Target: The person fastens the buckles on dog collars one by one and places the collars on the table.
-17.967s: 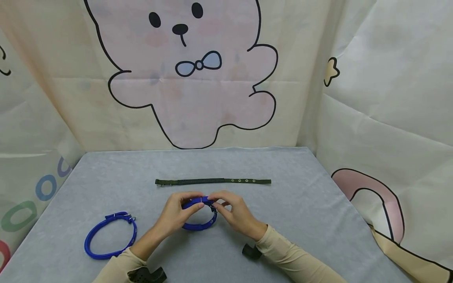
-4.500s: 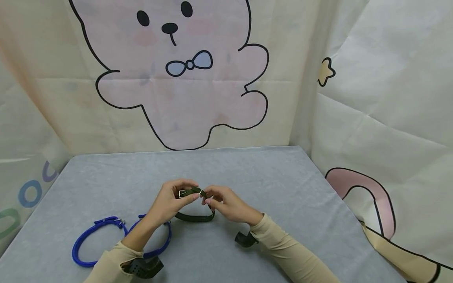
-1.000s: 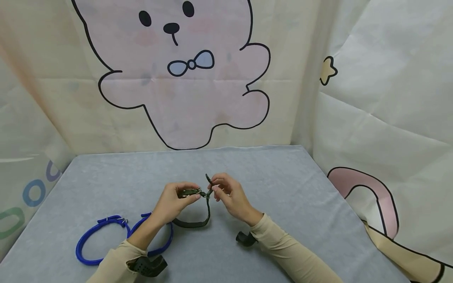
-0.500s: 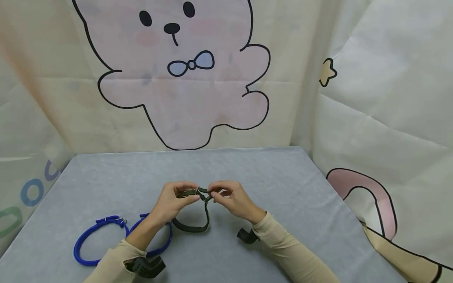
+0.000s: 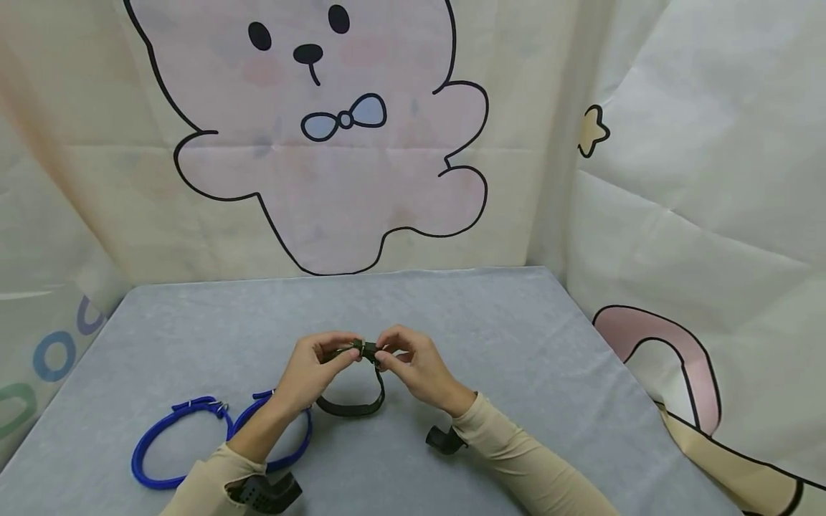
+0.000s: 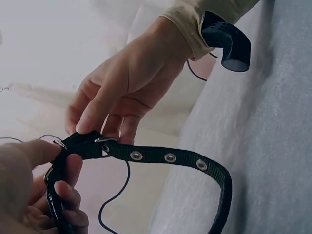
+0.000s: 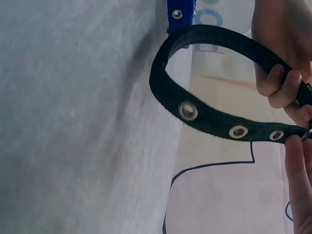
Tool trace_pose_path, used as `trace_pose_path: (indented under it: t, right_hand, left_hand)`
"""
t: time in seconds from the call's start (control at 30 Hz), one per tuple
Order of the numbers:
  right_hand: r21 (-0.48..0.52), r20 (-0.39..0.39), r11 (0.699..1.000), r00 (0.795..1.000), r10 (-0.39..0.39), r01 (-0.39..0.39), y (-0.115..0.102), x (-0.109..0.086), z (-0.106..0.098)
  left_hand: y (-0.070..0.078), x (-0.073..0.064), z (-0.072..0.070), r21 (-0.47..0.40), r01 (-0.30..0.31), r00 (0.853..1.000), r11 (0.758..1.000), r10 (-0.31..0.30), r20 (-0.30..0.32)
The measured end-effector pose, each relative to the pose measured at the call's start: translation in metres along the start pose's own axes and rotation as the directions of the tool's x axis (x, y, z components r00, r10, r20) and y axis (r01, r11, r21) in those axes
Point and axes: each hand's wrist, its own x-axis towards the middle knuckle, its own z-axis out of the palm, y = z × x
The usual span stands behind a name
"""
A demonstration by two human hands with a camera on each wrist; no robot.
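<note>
Both hands hold a dark green collar (image 5: 351, 411) just above the table, bent into a loop with its buckled part at the top. My left hand (image 5: 306, 374) pinches it near the buckle between thumb and fingers. The right hand (image 5: 421, 367) pinches the strap end beside a metal ring. In the left wrist view the strap (image 6: 185, 156) shows metal eyelets and passes through a metal loop (image 6: 106, 141) near the right thumb. The buckle is mostly hidden by the left fingers. In the right wrist view the collar (image 7: 161, 87) curves round below the hands.
Two blue collars, one farther left (image 5: 139, 455) and one partly behind the left forearm (image 5: 305, 444), lie looped on the grey cloth-covered table (image 5: 516, 401). Fabric walls with cartoon prints stand at the back and sides. Each wrist wears a black camera (image 5: 445, 439).
Eighteen seconds ago the green collar lay flat and the hands held a blue one, now beside the other. Over the last second the right hand lowered the green strap's raised tip in line with the buckle.
</note>
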Motion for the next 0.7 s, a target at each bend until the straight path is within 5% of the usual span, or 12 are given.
trace_pose_path:
  t: [0.2,0.4,0.7]
  right_hand:
    - [0.042,-0.009,0.998,0.999,0.051,-0.051,-0.004,0.000,0.004]
    - [-0.024,0.010,0.991,0.991,0.132,-0.132,-0.011,-0.005,0.007]
    - [-0.186,0.027,0.982,1.000,0.012,-0.006,-0.015,-0.008,0.009]
  left_hand:
    - [0.001,0.001,0.003,0.056,-0.066,0.997,0.996,0.068,-0.042]
    - [0.007,-0.002,0.011,0.175,-0.131,0.991,0.976,0.132,0.002]
    - [0.014,-0.005,0.010,0.284,-0.117,0.993,0.952,0.106,0.053]
